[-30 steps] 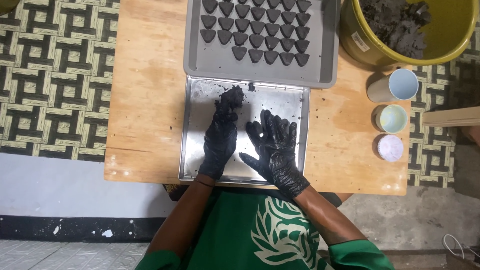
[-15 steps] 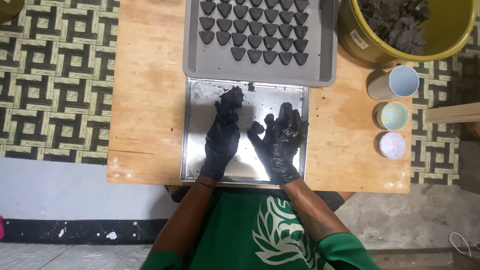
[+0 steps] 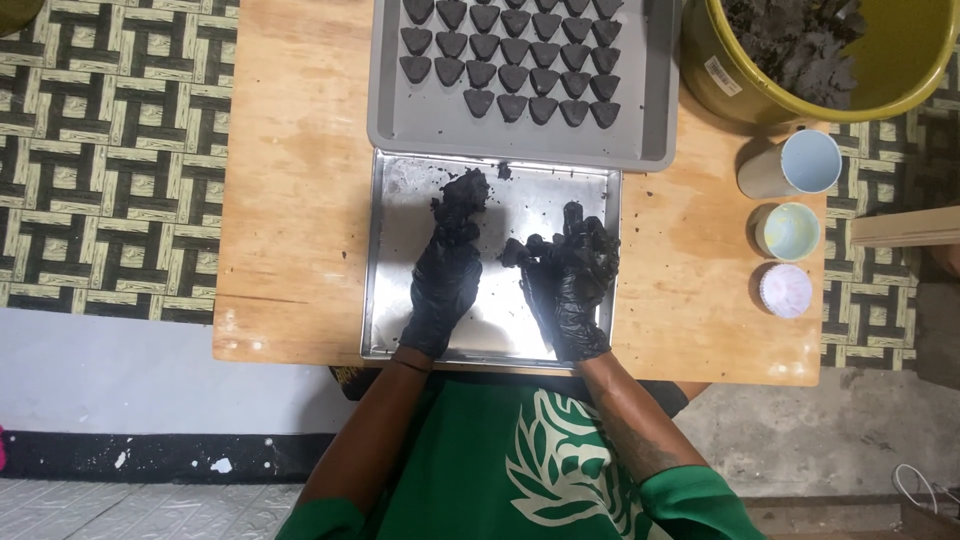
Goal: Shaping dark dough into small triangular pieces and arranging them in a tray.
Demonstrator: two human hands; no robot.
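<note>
Your left hand [image 3: 443, 285] lies flat and open, fingertips on the dark lump [image 3: 462, 192] at the far end of the steel tray [image 3: 395, 290]. Your right hand [image 3: 575, 280] is curled around a small dark piece [image 3: 517, 251], just beside it, on the worktop [image 3: 290, 200].

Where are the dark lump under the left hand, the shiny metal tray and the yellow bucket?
dark lump [image 3: 462, 190], head view, on its top surface beyond the glove's fingertips.
shiny metal tray [image 3: 395, 250], head view, on bare floor near its left wall.
yellow bucket [image 3: 715, 80], head view, on its outer wall.
</note>
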